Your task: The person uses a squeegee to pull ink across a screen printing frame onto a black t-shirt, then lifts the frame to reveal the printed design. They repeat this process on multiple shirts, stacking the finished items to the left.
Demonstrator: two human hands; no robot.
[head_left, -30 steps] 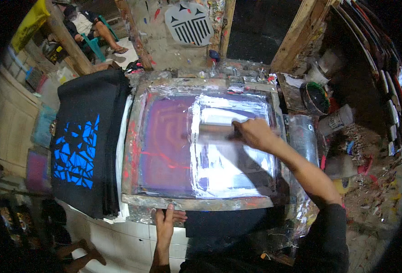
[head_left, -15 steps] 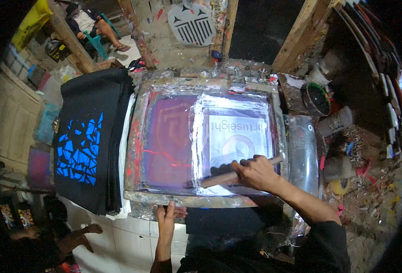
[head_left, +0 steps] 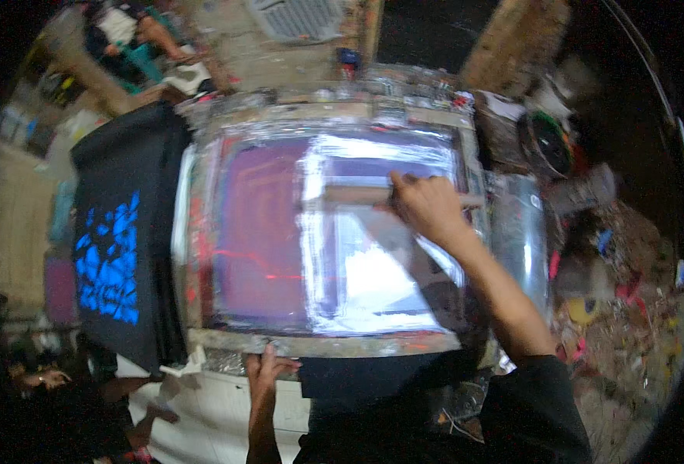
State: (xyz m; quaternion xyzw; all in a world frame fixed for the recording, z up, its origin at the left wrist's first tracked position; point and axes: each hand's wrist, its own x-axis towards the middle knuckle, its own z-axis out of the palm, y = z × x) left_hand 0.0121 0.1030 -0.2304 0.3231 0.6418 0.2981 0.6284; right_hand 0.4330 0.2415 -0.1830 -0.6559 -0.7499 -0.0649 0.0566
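My right hand [head_left: 428, 203] is closed around the wooden handle of a squeegee [head_left: 353, 195], which lies crosswise on the far part of a printing screen. The screen's paint-stained frame [head_left: 342, 344] lies flat on the bench. White ink [head_left: 311, 247] borders the screen's right half, and the panel inside it looks mostly white, though blurred. The left half of the mesh [head_left: 264, 224] is purple. At the frame's near edge, my left hand [head_left: 266, 374] rests with fingers apart, the tips touching the wood. Black cloth [head_left: 380, 379] shows below the frame.
Left of the screen hangs a stack of black fabric [head_left: 125, 155] with a blue shard print. Another person's hand [head_left: 156, 414] is at lower left; a seated person [head_left: 152, 35] is at the back. A tub [head_left: 547, 147] and a clear cylinder [head_left: 516, 232] stand on the right.
My right hand has moved the squeegee from the near part of the screen to its far part. The lettered panel has turned mostly white. The other person's arms show more at lower left.
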